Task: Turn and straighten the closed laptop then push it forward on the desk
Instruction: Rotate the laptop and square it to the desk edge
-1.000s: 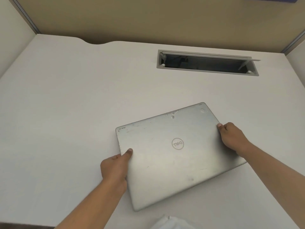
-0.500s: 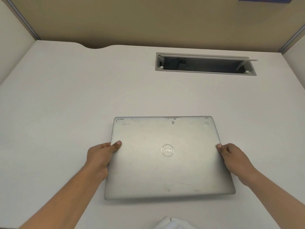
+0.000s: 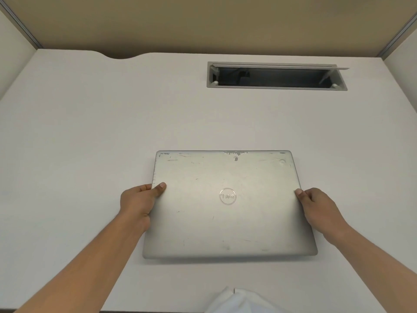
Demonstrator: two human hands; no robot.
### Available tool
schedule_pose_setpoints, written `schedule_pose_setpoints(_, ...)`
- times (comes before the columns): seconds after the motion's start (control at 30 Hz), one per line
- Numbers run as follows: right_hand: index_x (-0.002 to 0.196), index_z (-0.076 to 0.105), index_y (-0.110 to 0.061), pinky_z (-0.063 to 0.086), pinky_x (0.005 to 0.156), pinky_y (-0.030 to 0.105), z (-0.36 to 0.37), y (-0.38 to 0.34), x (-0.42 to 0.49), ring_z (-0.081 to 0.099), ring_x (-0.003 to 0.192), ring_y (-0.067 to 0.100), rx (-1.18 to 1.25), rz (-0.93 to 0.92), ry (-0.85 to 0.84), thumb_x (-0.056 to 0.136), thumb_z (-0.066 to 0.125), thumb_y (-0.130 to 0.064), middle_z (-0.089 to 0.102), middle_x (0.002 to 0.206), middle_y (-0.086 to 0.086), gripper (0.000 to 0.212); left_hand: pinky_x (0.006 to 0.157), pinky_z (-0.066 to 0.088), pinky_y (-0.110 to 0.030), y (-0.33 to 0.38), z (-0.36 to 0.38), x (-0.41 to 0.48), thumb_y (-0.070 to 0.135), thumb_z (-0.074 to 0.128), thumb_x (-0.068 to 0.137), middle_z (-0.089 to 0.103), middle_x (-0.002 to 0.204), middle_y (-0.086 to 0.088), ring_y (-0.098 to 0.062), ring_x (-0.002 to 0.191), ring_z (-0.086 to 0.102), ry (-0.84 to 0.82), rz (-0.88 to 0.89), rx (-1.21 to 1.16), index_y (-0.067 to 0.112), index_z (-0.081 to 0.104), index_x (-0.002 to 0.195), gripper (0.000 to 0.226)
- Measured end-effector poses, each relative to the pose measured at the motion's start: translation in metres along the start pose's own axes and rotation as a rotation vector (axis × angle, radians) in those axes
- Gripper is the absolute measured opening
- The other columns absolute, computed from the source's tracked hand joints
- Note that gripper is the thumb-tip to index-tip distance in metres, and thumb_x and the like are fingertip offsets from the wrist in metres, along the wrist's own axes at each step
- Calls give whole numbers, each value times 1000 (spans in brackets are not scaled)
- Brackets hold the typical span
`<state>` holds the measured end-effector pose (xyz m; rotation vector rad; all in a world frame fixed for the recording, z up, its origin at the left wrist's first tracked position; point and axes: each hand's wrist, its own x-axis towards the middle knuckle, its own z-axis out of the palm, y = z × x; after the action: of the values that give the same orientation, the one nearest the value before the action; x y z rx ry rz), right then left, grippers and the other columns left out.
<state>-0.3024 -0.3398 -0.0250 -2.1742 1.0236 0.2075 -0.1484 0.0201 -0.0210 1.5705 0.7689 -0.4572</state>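
Note:
A closed silver laptop (image 3: 225, 222) with a round logo and a scuffed far edge lies flat on the white desk (image 3: 90, 132), its edges square to the desk. My left hand (image 3: 138, 204) grips its left edge, thumb on the lid. My right hand (image 3: 318, 211) grips its right edge, thumb tip on the lid. Both sets of fingers are hidden under or beside the laptop's sides.
A rectangular cable slot (image 3: 276, 75) with its grey flap raised is cut into the desk at the far right. A tan partition (image 3: 203, 23) stands behind the desk, with side panels left and right. White cloth (image 3: 237, 301) shows at the bottom edge.
The laptop has turned from a slanted pose to square with the desk. Both hands kept their grip on its sides, and it has moved a little farther from me.

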Motion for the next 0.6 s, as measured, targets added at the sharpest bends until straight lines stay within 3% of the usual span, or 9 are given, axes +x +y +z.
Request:
schedule_pose_setpoints(0.2, 68, 41, -14, 33, 53, 35, 3, 0, 0, 48, 61, 21, -11, -7, 47, 97, 43, -42, 51, 63, 2, 41, 90, 56, -43, -9, 8, 0, 21, 85, 73, 73, 100, -10, -26, 85, 65, 81, 90, 77, 5, 70, 100, 35)
schedule_pose_setpoints(0.37, 80, 48, -13, 41, 57, 36, 6, 5, -5, 57, 71, 25, -90, -59, 64, 90, 53, -52, 59, 74, 5, 40, 62, 45, -25, -19, 14, -1, 24, 80, 78, 66, 82, 6, -10, 72, 60, 157, 234, 189, 12, 68, 100, 28)
schedule_pose_setpoints(0.5, 77, 46, -18, 39, 54, 34, 5, 6, -8, 56, 66, 20, -174, -147, 136, 87, 55, -52, 58, 72, 2, 37, 76, 48, -34, -26, 14, -9, 33, 70, 83, 66, 92, 6, -21, 90, 64, 186, 394, 408, 19, 65, 102, 24)
schedule_pose_setpoints(0.6, 79, 46, -18, 37, 53, 34, 9, 7, -12, 54, 66, 20, -229, -166, 182, 87, 50, -56, 57, 75, 2, 39, 88, 46, -38, -35, 15, -16, 39, 65, 86, 59, 113, -4, -25, 105, 56, 179, 534, 572, 14, 58, 120, 42)
